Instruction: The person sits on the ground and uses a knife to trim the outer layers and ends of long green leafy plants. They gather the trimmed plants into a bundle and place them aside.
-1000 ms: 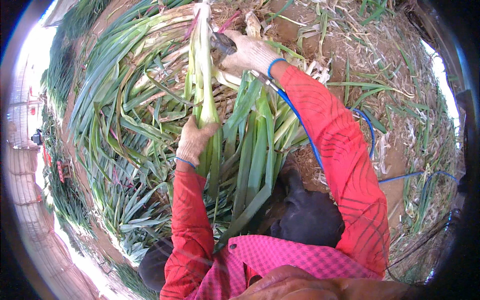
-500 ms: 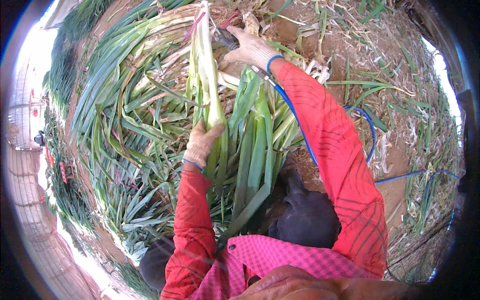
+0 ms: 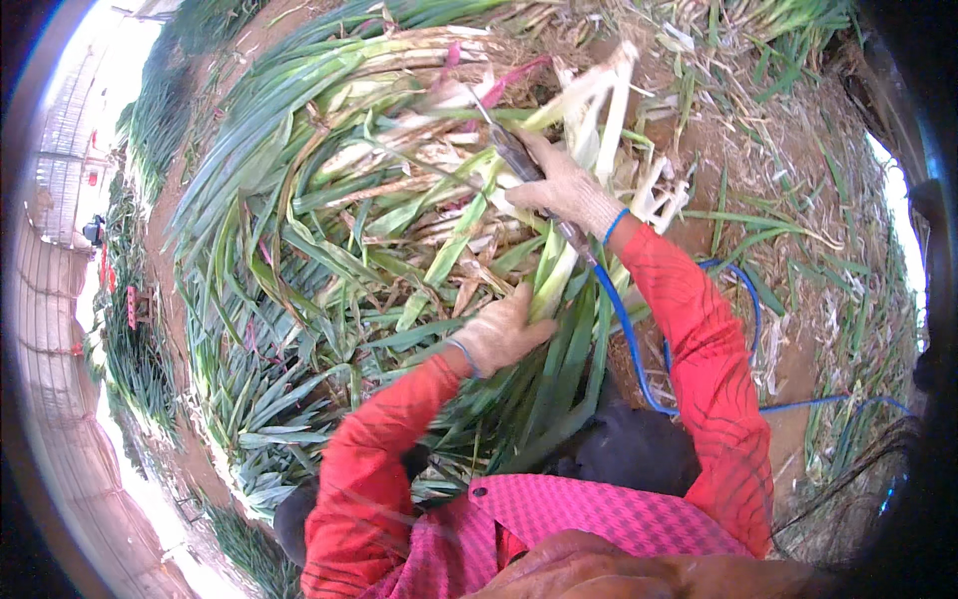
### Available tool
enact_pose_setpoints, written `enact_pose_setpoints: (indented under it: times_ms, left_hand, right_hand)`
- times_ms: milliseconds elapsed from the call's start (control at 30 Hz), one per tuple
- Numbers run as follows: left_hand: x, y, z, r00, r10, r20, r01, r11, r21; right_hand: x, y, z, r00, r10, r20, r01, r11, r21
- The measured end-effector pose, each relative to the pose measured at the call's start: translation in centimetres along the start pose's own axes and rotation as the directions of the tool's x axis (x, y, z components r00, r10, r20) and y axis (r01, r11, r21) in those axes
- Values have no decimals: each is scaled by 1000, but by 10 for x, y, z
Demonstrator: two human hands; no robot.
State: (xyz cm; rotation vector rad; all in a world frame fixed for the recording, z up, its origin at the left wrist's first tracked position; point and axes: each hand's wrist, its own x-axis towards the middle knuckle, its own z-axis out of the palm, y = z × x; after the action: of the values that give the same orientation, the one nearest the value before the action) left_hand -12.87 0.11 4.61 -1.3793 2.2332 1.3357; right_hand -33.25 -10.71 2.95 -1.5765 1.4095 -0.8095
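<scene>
My gloved left hand [image 3: 504, 331] is closed around the pale green lower part of a leek [image 3: 555, 272], whose dark leaves hang toward my lap. White leek stalks [image 3: 594, 100] stick up beyond my right hand. In my gloved right hand [image 3: 567, 188] is an air blow gun [image 3: 517, 158], its thin nozzle pointing up and left. A blue hose [image 3: 621, 324] runs from its rear end past my right forearm. Left of both hands lies a large heap of leeks [image 3: 329, 200] with long green leaves and some dry brown ones.
Soil strewn with peeled leaf scraps [image 3: 778, 200] spreads on the right, where the hose crosses the ground. My dark-clad knee [image 3: 639, 449] is close below the right hand. A small red stool-like object [image 3: 138, 307] stands at far left, near a pale wall covering [image 3: 55, 329].
My left hand has moved right and toward the blow gun. The white stalk ends have swung right, beyond my right hand. The blow gun has come nearer and to the right.
</scene>
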Motion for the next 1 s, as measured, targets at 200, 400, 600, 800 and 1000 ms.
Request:
enact_pose_setpoints:
  times_ms: [200, 400, 600, 800, 1000]
  left_hand:
    - [50, -55, -217, 738, 118, -665, 180, 914, 362]
    - [157, -99, -369, 533, 424, -732, 357, 672, 649]
    - [192, -113, -398, 825, 94, -558, 386, 627, 676]
    - [175, -65, -392, 926, 5, -378, 310, 560, 768]
    - [166, -89, -394, 870, 16, -493, 392, 584, 710]
  right_hand:
    - [-4, 15, 7, 1000, -3, -6, 4, 976, 216]
    - [4, 20, 16, 996, 39, 79, -55, 975, 216]
    - [2, 14, 19, 957, 212, 200, -261, 928, 266]
    - [-2, 14, 8, 942, 259, 211, -304, 928, 214]
    - [2, 9, 9, 952, 224, 207, -233, 972, 18]
